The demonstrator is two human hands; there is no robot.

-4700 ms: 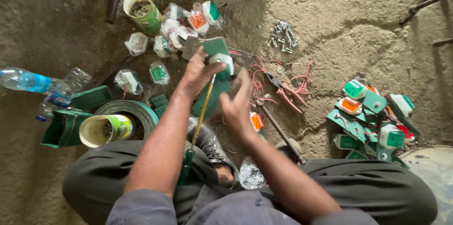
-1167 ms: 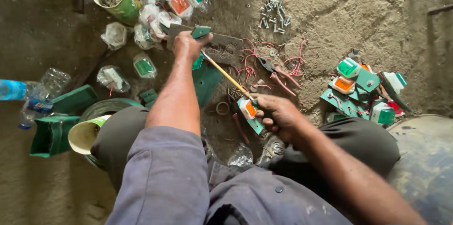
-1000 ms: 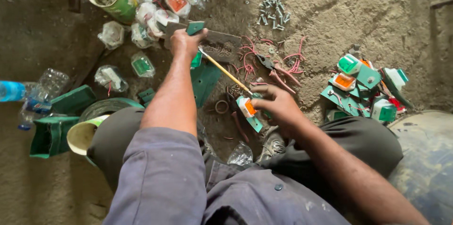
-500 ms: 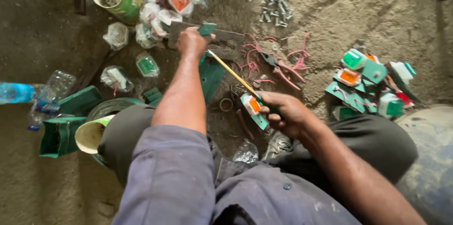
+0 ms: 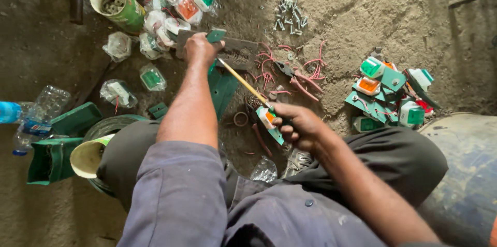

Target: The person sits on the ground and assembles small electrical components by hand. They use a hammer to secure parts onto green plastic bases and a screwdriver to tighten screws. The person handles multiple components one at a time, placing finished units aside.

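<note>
My left hand (image 5: 199,49) reaches forward and is closed around a small green part (image 5: 216,35) that rests on a dark flat block (image 5: 235,45) on the ground. My right hand (image 5: 297,125) grips a screwdriver (image 5: 243,81) by its handle, along with a green and orange switch piece (image 5: 269,122). The yellow shaft points up and left toward the left hand. A green metal plate (image 5: 223,89) lies on the ground below the shaft.
Bagged switches (image 5: 165,11) and a green tin of washers (image 5: 116,6) lie ahead left. Screws (image 5: 290,16), red wire scraps (image 5: 305,71) and pliers (image 5: 297,78) lie ahead. A pile of green switches (image 5: 388,94) sits at right, bottles (image 5: 28,115) and green boxes (image 5: 52,156) at left.
Earlier both hands held the green plate close in front. The left hand has since reached forward to the block, and the right hand has drawn back toward the knee with the screwdriver.
</note>
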